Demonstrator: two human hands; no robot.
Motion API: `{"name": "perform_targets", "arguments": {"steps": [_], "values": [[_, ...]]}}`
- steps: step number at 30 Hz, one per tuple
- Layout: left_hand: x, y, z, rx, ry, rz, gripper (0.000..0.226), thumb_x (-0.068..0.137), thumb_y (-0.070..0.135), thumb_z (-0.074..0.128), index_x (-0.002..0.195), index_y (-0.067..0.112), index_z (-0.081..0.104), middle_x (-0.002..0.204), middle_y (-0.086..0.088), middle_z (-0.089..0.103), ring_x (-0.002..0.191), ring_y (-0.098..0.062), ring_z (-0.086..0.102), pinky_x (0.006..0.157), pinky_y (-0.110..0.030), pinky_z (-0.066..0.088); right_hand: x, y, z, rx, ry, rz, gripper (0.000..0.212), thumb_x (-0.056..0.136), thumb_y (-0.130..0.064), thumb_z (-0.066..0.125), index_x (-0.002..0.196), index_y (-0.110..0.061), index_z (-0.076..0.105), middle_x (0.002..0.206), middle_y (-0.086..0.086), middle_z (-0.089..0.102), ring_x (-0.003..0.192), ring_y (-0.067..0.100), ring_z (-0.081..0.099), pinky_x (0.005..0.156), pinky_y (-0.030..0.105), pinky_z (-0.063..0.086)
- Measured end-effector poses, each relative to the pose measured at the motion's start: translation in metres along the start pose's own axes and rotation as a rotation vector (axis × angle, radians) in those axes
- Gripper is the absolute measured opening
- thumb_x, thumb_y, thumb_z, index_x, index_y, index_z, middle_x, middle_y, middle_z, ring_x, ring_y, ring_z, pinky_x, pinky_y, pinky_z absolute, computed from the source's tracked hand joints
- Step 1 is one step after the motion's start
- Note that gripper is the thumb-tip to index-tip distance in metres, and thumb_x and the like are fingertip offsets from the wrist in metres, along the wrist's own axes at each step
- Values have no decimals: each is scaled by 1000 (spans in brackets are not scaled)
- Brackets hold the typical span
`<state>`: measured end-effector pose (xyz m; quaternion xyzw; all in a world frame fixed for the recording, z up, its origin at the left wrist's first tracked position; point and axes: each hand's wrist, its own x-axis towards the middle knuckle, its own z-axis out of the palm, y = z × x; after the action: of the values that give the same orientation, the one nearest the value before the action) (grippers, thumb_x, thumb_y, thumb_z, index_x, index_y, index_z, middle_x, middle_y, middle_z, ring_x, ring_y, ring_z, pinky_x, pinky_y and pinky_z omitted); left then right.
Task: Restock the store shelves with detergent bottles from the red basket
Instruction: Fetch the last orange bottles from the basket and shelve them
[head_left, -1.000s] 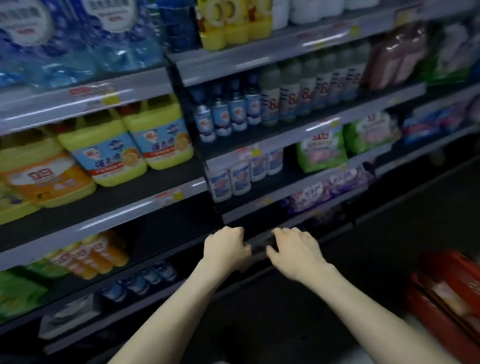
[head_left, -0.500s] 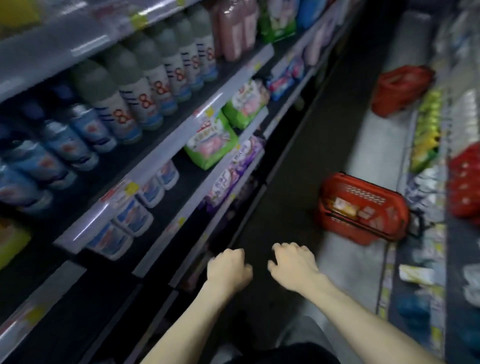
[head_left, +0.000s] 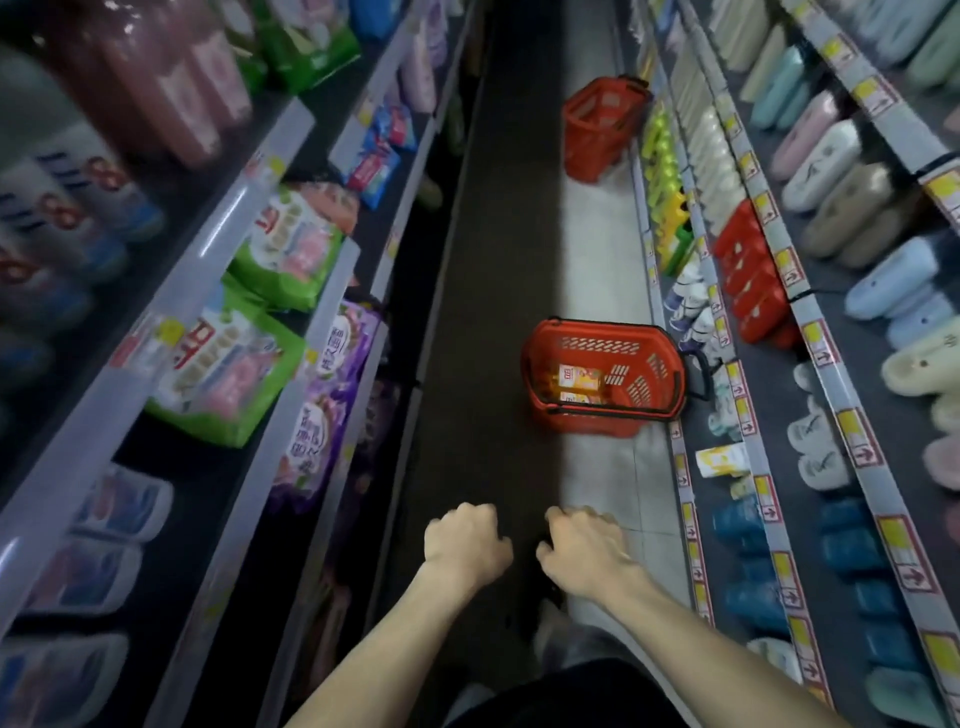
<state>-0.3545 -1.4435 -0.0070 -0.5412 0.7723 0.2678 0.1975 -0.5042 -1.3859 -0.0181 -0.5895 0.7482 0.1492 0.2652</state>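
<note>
A red basket stands on the aisle floor ahead, against the right-hand shelving. Orange-labelled detergent bottles lie inside it. My left hand and my right hand hang side by side low in the view, well short of the basket. Both are loosely curled with nothing in them. The detergent shelves run along the left, with pale bottles and green and purple refill bags.
A second red basket stands farther down the aisle on the right. Shelves of slippers and small goods line the right side. The dark floor strip runs between the two shelf rows.
The view has swung right from the detergent shelves to look down the aisle. The red basket now sits ahead in the middle. Both hands stay curled and empty.
</note>
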Motion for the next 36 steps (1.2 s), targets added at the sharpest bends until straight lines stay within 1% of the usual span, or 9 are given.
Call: {"name": "perform_targets", "arguments": {"steps": [5, 8, 12, 15, 21, 24, 27, 32, 36], "values": [[72, 39, -35, 44, -34, 5, 39, 100, 39, 58, 134, 20, 63, 121, -3, 71, 112, -25, 70, 96, -42, 57, 56, 46, -33, 60, -14, 46, 43, 102, -41, 51, 137, -17, 58, 135, 8, 65, 128, 30, 59, 107, 40, 44], [114, 67, -58, 75, -78, 17, 38, 101, 39, 58, 133, 20, 63, 119, -3, 71, 109, -24, 70, 97, -43, 58, 88, 78, -53, 91, -39, 56, 42, 101, -41, 51, 135, -17, 60, 135, 7, 65, 128, 29, 58, 107, 41, 44], [168, 101, -82, 98, -121, 19, 31, 101, 39, 58, 125, 20, 64, 113, -2, 71, 104, -24, 71, 95, -43, 58, 133, 114, -76, 65, -47, 39, 40, 100, -41, 50, 129, -16, 61, 132, 9, 66, 125, 30, 60, 104, 42, 45], [201, 117, -94, 137, -174, 18, 31, 101, 39, 56, 124, 21, 65, 116, -3, 70, 107, -25, 70, 94, -41, 56, 163, 130, -89, 59, -80, 44, 41, 99, -41, 51, 128, -15, 62, 131, 9, 67, 124, 31, 60, 103, 42, 45], [272, 128, -117, 144, -215, 54, 35, 100, 37, 54, 129, 19, 64, 126, -7, 68, 118, -30, 67, 96, -42, 50, 232, 145, -109, 49, -123, 40, 44, 99, -41, 51, 133, -14, 59, 135, 10, 65, 128, 32, 58, 104, 41, 46], [317, 130, -130, 122, -236, 80, 36, 100, 36, 54, 129, 18, 65, 127, -8, 68, 119, -31, 66, 100, -43, 49, 273, 149, -123, 44, -156, 51, 44, 100, -39, 51, 133, -12, 58, 137, 13, 64, 128, 34, 59, 105, 42, 46], [362, 130, -142, 106, -261, 94, 37, 100, 37, 55, 129, 17, 66, 129, -9, 68, 122, -32, 65, 103, -45, 48, 312, 156, -139, 68, -149, 72, 44, 100, -36, 52, 134, -10, 57, 140, 14, 62, 130, 34, 57, 104, 41, 46], [414, 131, -155, 52, -398, 96, 31, 100, 36, 58, 126, 20, 66, 123, -5, 70, 114, -26, 67, 102, -45, 52, 353, 169, -160, 57, -192, 110, 48, 102, -36, 52, 143, -10, 51, 146, 14, 57, 134, 33, 53, 106, 39, 45], [450, 132, -161, 46, -429, 105, 32, 100, 38, 58, 127, 22, 65, 121, -4, 70, 116, -27, 67, 105, -47, 46, 384, 182, -169, -4, -219, 108, 48, 101, -38, 53, 141, -12, 53, 142, 12, 61, 131, 32, 55, 105, 41, 44]]}}
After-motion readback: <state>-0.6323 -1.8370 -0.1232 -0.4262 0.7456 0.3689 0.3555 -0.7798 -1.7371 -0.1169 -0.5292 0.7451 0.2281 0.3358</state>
